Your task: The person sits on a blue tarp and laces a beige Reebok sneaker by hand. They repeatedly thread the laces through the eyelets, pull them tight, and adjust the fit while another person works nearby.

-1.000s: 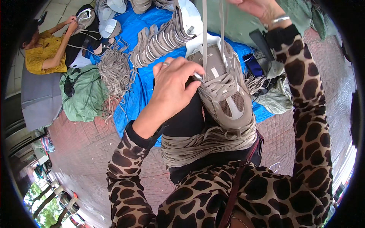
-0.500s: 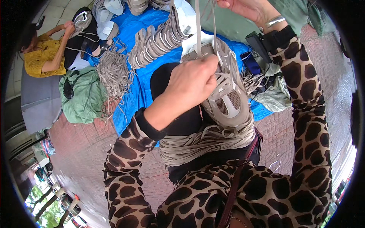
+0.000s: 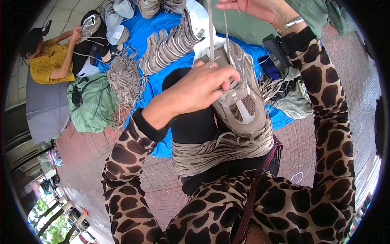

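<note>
A grey-beige sneaker upper [image 3: 245,107] lies toe toward me over my lap, its toe on a thick bundle of flat beige shoelaces [image 3: 221,152] draped across my thighs. My left hand [image 3: 195,87] is over the upper's lacing area with its fingers curled; what they pinch is hidden. A pale shoelace [image 3: 211,30] rises from the upper past the top edge, and a second strand runs up to my right hand [image 3: 260,9]. That hand is at the top edge, fingertips together at the lace and partly cut off.
A row of nested shoe uppers [image 3: 168,51] lies on a blue tarp [image 3: 152,95]. To the left are a heap of laces [image 3: 124,75], a green sack [image 3: 91,107] and a person in yellow [image 3: 50,63] handling another upper. A green cover [image 3: 243,26] lies ahead; a dark phone-like object [image 3: 269,67] lies right.
My left hand has shifted slightly left and down, its index finger less curled. The right hand has moved slightly left and up, and the lace strands stand farther apart.
</note>
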A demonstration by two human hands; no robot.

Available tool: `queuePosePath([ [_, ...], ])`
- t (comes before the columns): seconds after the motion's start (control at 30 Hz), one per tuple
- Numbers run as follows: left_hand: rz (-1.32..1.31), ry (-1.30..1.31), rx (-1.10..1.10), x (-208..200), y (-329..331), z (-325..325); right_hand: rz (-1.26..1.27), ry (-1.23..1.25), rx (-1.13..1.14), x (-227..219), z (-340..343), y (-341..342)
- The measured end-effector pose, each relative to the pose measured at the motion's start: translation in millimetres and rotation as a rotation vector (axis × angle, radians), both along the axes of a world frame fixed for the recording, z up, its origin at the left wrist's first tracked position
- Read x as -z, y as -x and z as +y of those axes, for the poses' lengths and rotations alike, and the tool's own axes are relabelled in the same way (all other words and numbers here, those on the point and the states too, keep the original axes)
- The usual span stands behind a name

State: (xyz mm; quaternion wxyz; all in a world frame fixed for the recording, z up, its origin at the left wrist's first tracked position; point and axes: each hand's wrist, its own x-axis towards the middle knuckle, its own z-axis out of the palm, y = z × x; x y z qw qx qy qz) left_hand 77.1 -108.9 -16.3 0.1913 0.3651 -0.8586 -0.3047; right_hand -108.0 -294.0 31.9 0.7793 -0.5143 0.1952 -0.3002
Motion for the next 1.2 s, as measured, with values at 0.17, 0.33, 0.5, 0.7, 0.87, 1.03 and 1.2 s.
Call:
queuePosePath([
  [0.17,-0.047,-0.043,0.018,-2.8,2.6,2.0,-0.01,0.02,-0.028,0.5,-2.6,-0.9],
  [0.33,-0.106,-0.076,0.041,-9.1,-3.1,-1.0,-0.029,0.035,-0.045,0.1,-2.5,-0.7],
  [0.5,-0.143,-0.003,0.11,-10.2,-8.5,-9.2,-0.024,0.059,-0.046,-2.6,0.5,-1.4],
  [0.7,-0.053,-0.025,-0.171,-4.7,2.2,3.3,-0.022,0.073,-0.061,-8.9,3.1,-3.7],
  [0.87,0.057,-0.053,-0.403,-3.7,16.6,17.8,-0.024,0.177,-0.096,-15.0,7.0,-8.6],
  [1.03,0.341,-0.248,-0.579,-1.5,36.4,30.9,-0.049,0.291,-0.147,-15.7,8.4,-13.7],
  [1.2,0.198,0.148,-0.568,-5.1,50.0,45.6,0.014,0.495,-0.088,2.0,-1.7,-26.0],
])
